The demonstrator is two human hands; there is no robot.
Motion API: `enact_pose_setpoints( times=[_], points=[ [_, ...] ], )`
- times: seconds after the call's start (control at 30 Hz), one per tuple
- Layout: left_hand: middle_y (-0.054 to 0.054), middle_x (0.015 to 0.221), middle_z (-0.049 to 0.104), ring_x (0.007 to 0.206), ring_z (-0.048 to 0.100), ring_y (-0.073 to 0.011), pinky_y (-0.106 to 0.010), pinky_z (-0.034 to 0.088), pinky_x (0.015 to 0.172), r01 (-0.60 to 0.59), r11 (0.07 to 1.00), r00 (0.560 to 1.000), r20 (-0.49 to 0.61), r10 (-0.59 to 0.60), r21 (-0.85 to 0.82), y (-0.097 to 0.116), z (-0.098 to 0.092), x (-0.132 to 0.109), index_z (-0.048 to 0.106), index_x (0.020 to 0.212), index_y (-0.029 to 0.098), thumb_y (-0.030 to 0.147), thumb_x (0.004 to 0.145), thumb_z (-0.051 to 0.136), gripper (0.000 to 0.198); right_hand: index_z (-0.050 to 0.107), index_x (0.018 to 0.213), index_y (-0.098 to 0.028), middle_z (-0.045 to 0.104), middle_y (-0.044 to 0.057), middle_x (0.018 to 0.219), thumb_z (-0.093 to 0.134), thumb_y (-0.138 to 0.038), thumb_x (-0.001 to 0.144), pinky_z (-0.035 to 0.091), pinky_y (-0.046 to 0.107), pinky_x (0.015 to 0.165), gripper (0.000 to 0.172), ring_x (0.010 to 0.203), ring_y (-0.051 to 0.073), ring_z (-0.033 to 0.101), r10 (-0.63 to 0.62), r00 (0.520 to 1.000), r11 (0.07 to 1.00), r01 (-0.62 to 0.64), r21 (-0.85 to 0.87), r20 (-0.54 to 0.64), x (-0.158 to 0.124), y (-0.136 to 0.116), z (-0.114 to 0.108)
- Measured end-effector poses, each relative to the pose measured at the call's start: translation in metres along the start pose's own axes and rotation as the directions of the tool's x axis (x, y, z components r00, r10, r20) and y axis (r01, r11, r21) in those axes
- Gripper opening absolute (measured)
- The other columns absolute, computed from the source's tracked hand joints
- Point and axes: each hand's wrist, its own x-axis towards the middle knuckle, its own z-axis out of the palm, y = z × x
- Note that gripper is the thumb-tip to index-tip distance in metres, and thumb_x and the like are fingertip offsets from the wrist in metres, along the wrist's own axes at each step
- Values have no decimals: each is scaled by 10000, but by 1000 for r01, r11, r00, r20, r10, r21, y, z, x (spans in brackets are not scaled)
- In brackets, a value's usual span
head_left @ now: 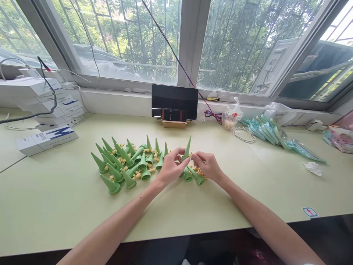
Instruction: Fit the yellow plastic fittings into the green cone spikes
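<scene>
Held upright by its base in my left hand (171, 168) is a green plastic watering spike (187, 148), its tip pointing up. Fingers of my right hand (209, 165) pinch a small yellow valve piece (191, 155) at the spike's side; whether it is fully seated there I cannot tell. Below the hands lie a few more green spikes (199, 178) with open ends toward me, and several loose yellow valve pieces (200, 171), partly hidden by my fingers. To the left spreads a big group of green spikes (121, 154) with yellow valves, some standing, some lying.
At the back, a phone (173, 115) leans against a black tablet (174, 99). White boxes (47, 140) are at the left. On the right are a white cable (244, 135), bagged teal items (264, 129) and a crumpled tissue (313, 168). The table's front edge is near my forearms.
</scene>
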Motion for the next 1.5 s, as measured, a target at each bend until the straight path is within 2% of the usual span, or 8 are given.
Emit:
enact_pose_setpoints(
  times=[0.23, 0.4, 0.57, 0.77, 0.97, 1.07, 1.27, 1.5],
  points=[
    [-46, 998, 621, 676, 529, -107, -230, 477, 592, 26, 1000, 998, -51, -26, 7, 0, -1, 2, 627, 1006, 190, 371, 825, 639, 256, 617, 979, -185, 653, 40, 826, 579, -404, 904, 493, 270, 626, 234, 676, 150, 592, -30, 998, 999, 31, 19, -55, -1, -3, -1],
    [-54, 1006, 616, 676, 520, -108, -238, 475, 599, 47, 999, 998, -42, -46, 12, 1, 0, 1, 629, 1009, 182, 366, 820, 639, 264, 620, 915, -181, 656, 41, 824, 553, -375, 921, 493, 275, 661, 206, 694, 150, 595, -43, 998, 999, 44, 10, -46, -1, -2, -1],
    [-57, 1013, 610, 663, 492, -98, -225, 462, 580, 35, 999, 999, -20, -34, 26, 0, -1, 0, 624, 1015, 174, 360, 827, 632, 264, 610, 814, -174, 590, 2, 659, 510, -390, 943, 446, 256, 583, 271, 582, 127, 535, -19, 1000, 1000, 19, 1, -24, 0, 0, -1],
    [-56, 1008, 612, 663, 492, -98, -217, 454, 566, 26, 999, 1000, -7, -26, 21, -1, -1, 1, 621, 1017, 175, 358, 833, 629, 260, 568, 722, -181, 528, -18, 594, 479, -397, 957, 409, 247, 547, 332, 533, 112, 476, -5, 1000, 1000, 5, 0, -21, 0, 3, 0],
    [-54, 1017, 615, 681, 514, -101, -226, 468, 604, 33, 999, 999, -30, -33, 13, 1, 0, 1, 621, 1020, 175, 369, 830, 638, 272, 620, 941, -183, 639, 30, 791, 569, -373, 911, 474, 264, 610, 199, 641, 139, 566, -30, 998, 999, 32, 29, -53, 0, 0, -1],
    [-56, 1031, 618, 698, 535, -107, -236, 479, 631, 40, 999, 999, -33, -40, 1, 1, 0, 1, 622, 1025, 174, 376, 830, 637, 280, 620, 939, -183, 649, 40, 837, 586, -343, 899, 487, 271, 637, 168, 674, 144, 577, -54, 997, 998, 55, 29, -58, 0, -1, -1],
    [-54, 1017, 607, 654, 476, -93, -211, 444, 552, 26, 1000, 999, -22, -26, 14, -1, 0, 1, 614, 1026, 176, 367, 828, 639, 276, 608, 844, -178, 593, 9, 704, 530, -348, 929, 453, 262, 599, 205, 612, 130, 532, -36, 999, 999, 36, 6, -33, 0, -1, -1],
    [-45, 981, 594, 657, 465, -94, -200, 434, 530, -2, 1000, 1000, -6, 2, 13, -3, 0, 1, 617, 1006, 179, 361, 831, 636, 254, 523, 698, -186, 458, -37, 564, 475, -387, 950, 358, 245, 518, 326, 518, 104, 398, -28, 999, 999, 28, -23, -16, 0, 2, -2]
  ],
)
